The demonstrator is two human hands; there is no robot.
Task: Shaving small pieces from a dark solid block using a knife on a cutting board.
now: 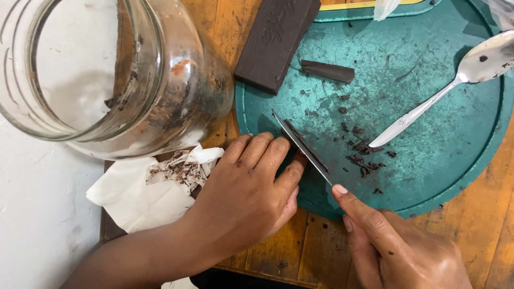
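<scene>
A large clear glass jar [101, 69] with dark crumbs clinging inside fills the upper left of the frame. At centre, the right hand [396, 246] grips a steel knife [302, 147] by its handle, forefinger along the spine. The left hand [249, 190] presses flat fingers against the blade over a round teal cutting board [428, 107]. Chocolate shavings [364, 155], a dark chocolate bar [276, 40] and a metal spoon [444, 91] lie on it, on a wooden table [310, 251].

Glass jar [107, 75] blocks upper left; spoon [444, 91] crosses board [455, 160] right; board centre open
</scene>
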